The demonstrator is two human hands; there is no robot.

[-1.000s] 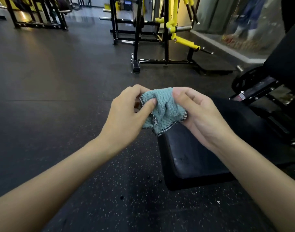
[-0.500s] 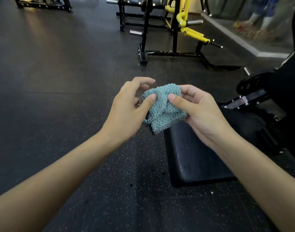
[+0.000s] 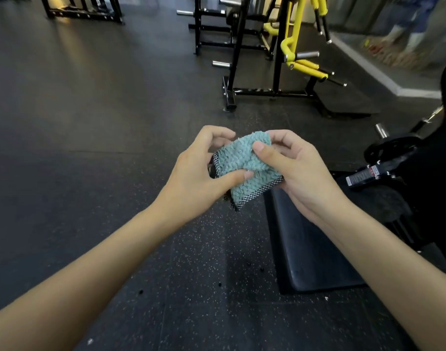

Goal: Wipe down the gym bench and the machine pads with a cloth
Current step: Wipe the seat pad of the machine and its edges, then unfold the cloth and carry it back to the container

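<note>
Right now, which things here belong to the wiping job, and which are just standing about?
Job: teal cloth, pinched between left hand and right hand; black bench pad below.
Standing about: black rack far left; weight plate at right.

Dark speckled rubber floor [image 3: 90, 173] carries black bench [image 3: 305, 254], yellow-black machine [image 3: 272, 92], rack [image 3: 85, 16] far left.

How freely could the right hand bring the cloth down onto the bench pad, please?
Probably yes: the right hand hangs over the bench pad, nothing lies between, though the left hand also grips the cloth.
</note>
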